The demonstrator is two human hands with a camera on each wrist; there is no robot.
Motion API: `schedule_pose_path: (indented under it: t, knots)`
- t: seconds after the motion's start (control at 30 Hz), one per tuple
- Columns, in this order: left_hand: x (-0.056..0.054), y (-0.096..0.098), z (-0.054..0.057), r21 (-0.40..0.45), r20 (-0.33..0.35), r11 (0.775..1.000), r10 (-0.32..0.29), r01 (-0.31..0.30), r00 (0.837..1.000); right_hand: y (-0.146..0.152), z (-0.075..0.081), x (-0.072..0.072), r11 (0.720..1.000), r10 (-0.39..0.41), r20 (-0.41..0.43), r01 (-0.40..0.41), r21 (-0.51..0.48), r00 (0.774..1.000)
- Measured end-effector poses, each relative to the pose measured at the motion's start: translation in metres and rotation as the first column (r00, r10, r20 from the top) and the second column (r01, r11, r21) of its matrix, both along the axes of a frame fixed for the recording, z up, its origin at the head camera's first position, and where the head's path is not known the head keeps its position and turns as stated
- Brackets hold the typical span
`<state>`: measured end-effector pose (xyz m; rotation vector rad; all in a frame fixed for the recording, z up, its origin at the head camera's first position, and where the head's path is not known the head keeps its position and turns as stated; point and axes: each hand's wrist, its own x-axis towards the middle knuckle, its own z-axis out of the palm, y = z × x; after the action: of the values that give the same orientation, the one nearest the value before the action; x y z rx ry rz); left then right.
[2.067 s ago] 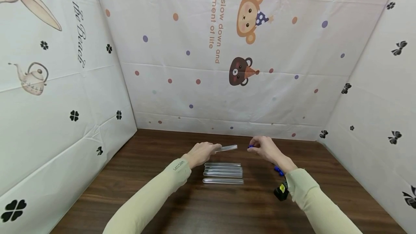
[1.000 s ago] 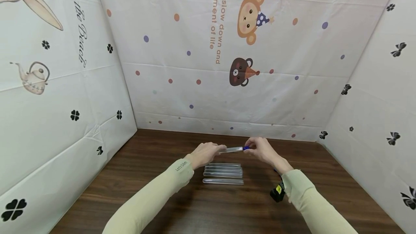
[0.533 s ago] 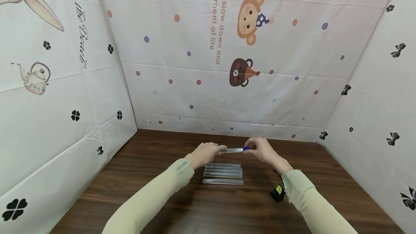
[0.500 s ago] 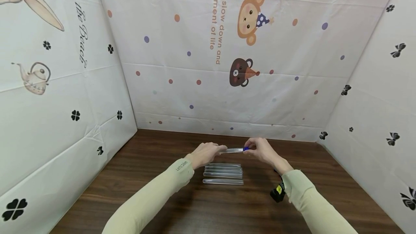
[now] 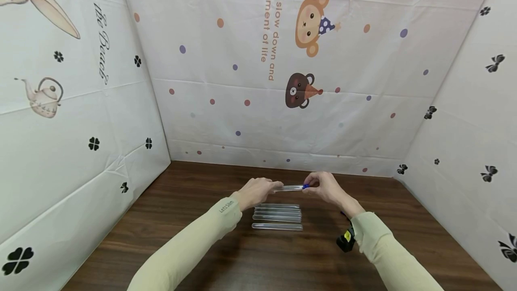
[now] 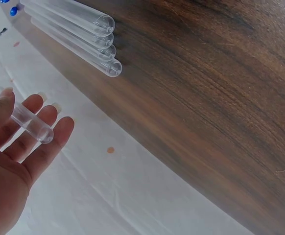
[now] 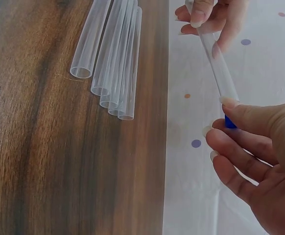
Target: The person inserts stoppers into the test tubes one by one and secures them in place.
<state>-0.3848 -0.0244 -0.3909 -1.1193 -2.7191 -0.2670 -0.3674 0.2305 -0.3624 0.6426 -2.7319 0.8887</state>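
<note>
My left hand [image 5: 256, 191] pinches a clear test tube [image 5: 291, 188] between thumb and fingers, near its rounded end. The tube lies roughly level above the table, its mouth pointing right. At that mouth is a blue stopper [image 7: 229, 122], pinched by the thumb and fingers of my right hand [image 5: 326, 187]. In the right wrist view the thumb covers part of the stopper, and the tube runs up to it. Several more clear test tubes [image 5: 277, 226] lie side by side on the table, nearer to me than the held one.
A black and yellow object [image 5: 345, 240], like a tape measure, sits beside my right sleeve, partly hidden. Loose blue stoppers [image 6: 13, 10] show at the left wrist view's top corner. Printed white sheets [image 5: 226, 120] stand around the brown wooden table [image 5: 194, 246].
My right hand has brought the blue stopper leftward to the tube's mouth, closing the gap seen at first. My left hand has shifted slightly right with the tube. Lately both barely move.
</note>
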Motion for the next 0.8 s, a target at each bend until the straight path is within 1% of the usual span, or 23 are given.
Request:
schedule_pose_path:
  t: [0.17,0.23,0.3,0.37,0.43,0.5,0.63,0.73,0.8]
  knots:
    - [-0.001,-0.001,-0.003,0.002,-0.004,1.000,-0.005,0.005,1.000,0.000,-0.002,-0.001,1.000,-0.001,0.042,0.001,-0.019,0.999]
    - [-0.001,-0.001,-0.004,0.003,0.002,1.000,-0.003,0.003,1.000,0.002,-0.003,0.000,0.999,0.008,0.072,-0.004,-0.054,0.997]
    - [0.000,-0.002,-0.005,0.007,0.010,1.000,0.002,-0.002,1.000,0.004,-0.004,0.000,0.994,0.034,0.116,-0.022,-0.110,0.993]
    - [0.000,-0.002,-0.005,0.010,0.015,1.000,0.009,-0.009,1.000,0.006,-0.005,0.001,0.981,0.070,0.167,-0.037,-0.189,0.983]
    - [0.000,-0.002,-0.005,0.018,0.019,1.000,0.012,-0.012,1.000,0.008,-0.006,0.001,0.966,0.091,0.214,-0.034,-0.257,0.972]
    - [0.000,-0.002,-0.005,0.025,0.016,1.000,0.009,-0.009,1.000,0.010,-0.008,0.000,0.952,0.110,0.242,-0.032,-0.305,0.964]
    - [0.001,-0.002,-0.005,0.032,0.014,0.999,0.001,-0.002,1.000,0.010,-0.011,-0.002,0.935,0.126,0.263,-0.026,-0.355,0.956]
    - [0.001,-0.002,-0.004,0.029,0.010,1.000,0.001,-0.002,1.000,0.010,-0.013,-0.002,0.928,0.142,0.280,-0.029,-0.371,0.949]
    - [0.000,-0.002,-0.004,0.023,-0.005,1.000,0.001,0.000,1.000,0.010,-0.014,-0.002,0.924,0.149,0.298,-0.025,-0.382,0.943]
